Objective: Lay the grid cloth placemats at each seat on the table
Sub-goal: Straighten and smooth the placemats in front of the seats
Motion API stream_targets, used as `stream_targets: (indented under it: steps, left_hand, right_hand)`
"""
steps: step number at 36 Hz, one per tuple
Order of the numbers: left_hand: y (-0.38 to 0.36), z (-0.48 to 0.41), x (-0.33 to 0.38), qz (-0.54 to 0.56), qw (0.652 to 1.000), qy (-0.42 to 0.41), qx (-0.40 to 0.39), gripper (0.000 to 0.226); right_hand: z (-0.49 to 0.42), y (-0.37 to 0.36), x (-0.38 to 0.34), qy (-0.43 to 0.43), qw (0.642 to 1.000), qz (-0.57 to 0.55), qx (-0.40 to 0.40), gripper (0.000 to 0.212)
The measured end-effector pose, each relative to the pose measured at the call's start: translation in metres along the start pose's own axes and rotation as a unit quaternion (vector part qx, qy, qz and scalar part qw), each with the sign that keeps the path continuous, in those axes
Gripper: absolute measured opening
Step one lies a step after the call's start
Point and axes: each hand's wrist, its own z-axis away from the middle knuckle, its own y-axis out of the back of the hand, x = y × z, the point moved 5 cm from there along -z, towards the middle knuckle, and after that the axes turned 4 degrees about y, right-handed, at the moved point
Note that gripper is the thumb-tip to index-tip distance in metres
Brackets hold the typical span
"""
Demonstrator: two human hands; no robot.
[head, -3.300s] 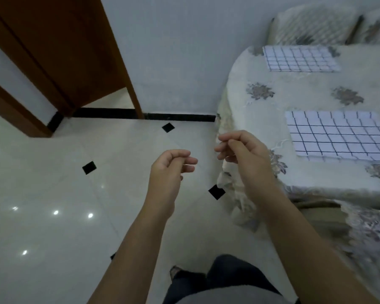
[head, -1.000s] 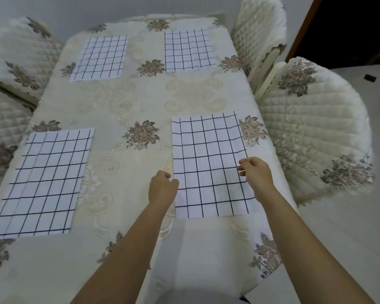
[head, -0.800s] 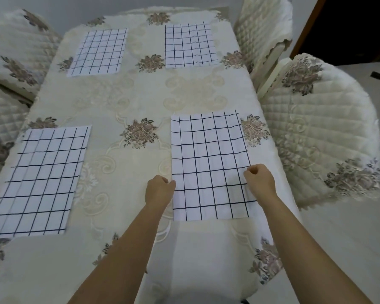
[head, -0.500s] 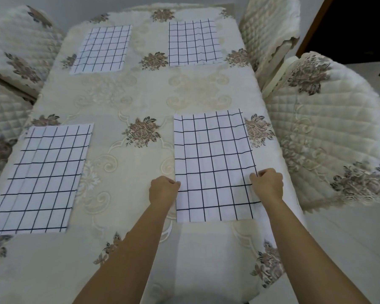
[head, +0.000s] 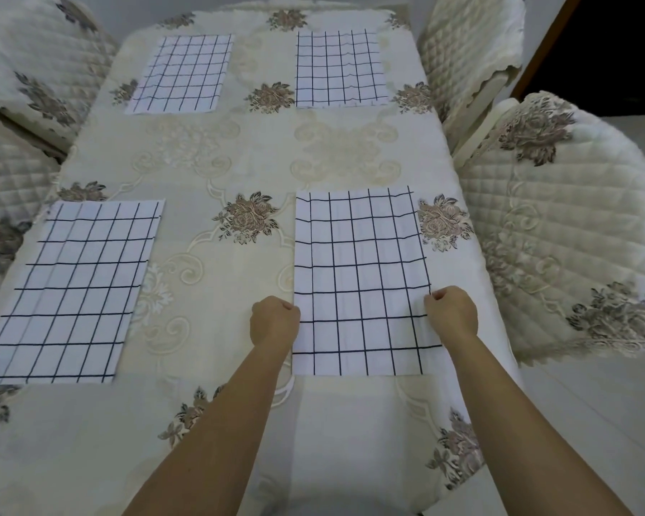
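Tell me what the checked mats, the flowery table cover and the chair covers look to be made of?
The near right placemat looks like thin matte woven cloth: it lies flat with faint creases and wavy grid lines. The tablecloth seems a heavier cream fabric with slightly glossy scrolls and embroidered-looking flowers. The chair cover looks like padded quilted fabric, stitched in diamonds, with a scalloped trim.
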Motion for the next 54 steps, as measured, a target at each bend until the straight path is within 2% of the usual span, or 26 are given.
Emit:
stream_targets:
  steps: [12,16,22,28,32,36,54]
  left_hand:
    - [0.000,-0.002,-0.001,-0.009,1.000,-0.006,0.005,0.013]
    - [0.000,-0.001,-0.002,-0.004,1.000,-0.009,0.011,0.014]
    - [0.002,0.003,-0.002,0.003,1.000,-0.006,0.019,0.014]
    - [0.002,0.009,0.002,-0.020,0.999,-0.025,0.028,0.027]
    - [0.004,0.015,0.009,-0.078,0.993,-0.060,0.057,0.032]
    - [0.004,0.019,0.015,-0.113,0.985,-0.103,0.077,0.034]
    - [0.000,0.015,0.015,-0.023,0.996,-0.080,0.034,0.037]
  right_hand:
    - [0.002,-0.001,0.001,0.006,1.000,-0.004,0.005,0.018]
    - [0.004,0.000,0.001,0.010,1.000,-0.004,0.011,0.020]
    - [0.006,0.001,0.001,0.001,1.000,-0.024,0.003,0.009]
    - [0.010,0.005,-0.004,-0.017,0.998,-0.046,0.037,0.030]
    - [0.012,0.006,-0.008,-0.012,0.998,-0.025,0.052,0.035]
    - [0.010,0.002,-0.008,-0.007,0.999,-0.001,0.037,0.030]
    - [0.003,-0.006,-0.006,0.011,1.000,0.015,0.024,0.021]
